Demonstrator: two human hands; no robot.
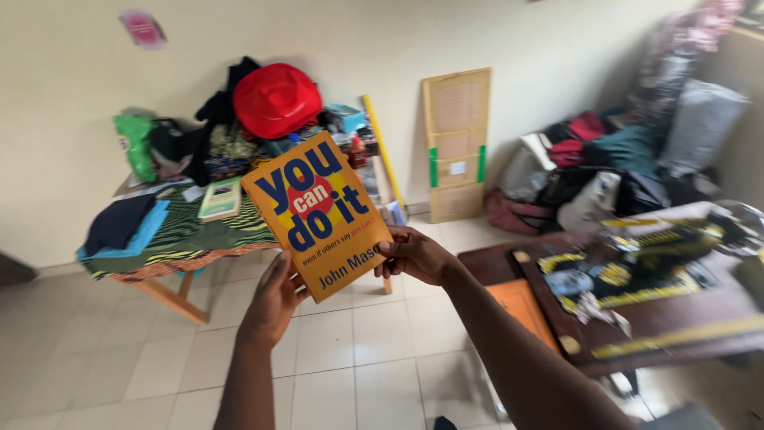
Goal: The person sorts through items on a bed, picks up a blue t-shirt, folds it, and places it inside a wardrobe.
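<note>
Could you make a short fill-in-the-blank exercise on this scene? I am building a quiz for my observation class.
1. Both hands, the left hand and the right hand, hold up an orange ____.
2. On the cluttered table by the wall, the topmost thing is a ____ hat.
3. A flat piece of ____ leans upright against the wall.
4. The floor is covered in pale ____.

Missing words: book; red; cardboard; tiles

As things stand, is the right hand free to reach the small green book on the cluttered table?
Probably not: the right hand grips the orange book's edge, with the left hand supporting it, and the green book lies well beyond on the table.
</note>
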